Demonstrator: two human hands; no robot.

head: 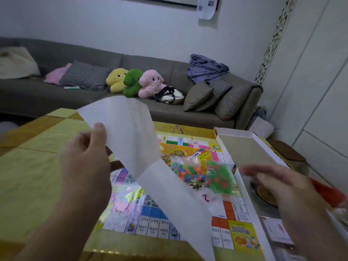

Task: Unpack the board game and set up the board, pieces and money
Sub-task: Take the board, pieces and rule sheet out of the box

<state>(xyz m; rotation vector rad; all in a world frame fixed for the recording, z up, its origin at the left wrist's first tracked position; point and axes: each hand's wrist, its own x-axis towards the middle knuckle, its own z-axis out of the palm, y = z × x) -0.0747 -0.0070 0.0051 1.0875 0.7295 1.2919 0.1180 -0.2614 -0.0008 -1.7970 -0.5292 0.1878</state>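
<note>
The game board [188,210] lies flat and unfolded on the yellow-gold tablecloth [37,166], its coloured squares running round the edge and a yellow corner square marked 2000 nearest the camera on the right; on the middle of the board rest two clear bags of small pieces, one bag of mixed blue, orange and green pieces [185,171] and, just beside it to the right, a bag of green and red pieces [219,178]; the two bags touch or nearly touch, which of the two I cannot tell through the blur. Above the board's left half the left hand [84,164] holds up a folded sheet of white translucent paper [131,136], pinched between thumb and curled fingers at its left edge; the sheet bends at a crease and its lower flap slopes down over the board toward the near edge of the table. The right hand [278,187] hovers over the board's right border, blurred by motion; its fingers stretch leftward toward the green bag and seem loosely apart, with nothing in them. To the right of the board lies an open cardboard box tray [250,149], its grey inside facing up; nearer the camera on that side sit a round dish [263,194] and some cards [276,230]. Beyond the table stands a grey sofa [169,72] with yellow, green and pink plush toys [135,81], checked cushions and a heap of blue cloth [205,69].
</note>
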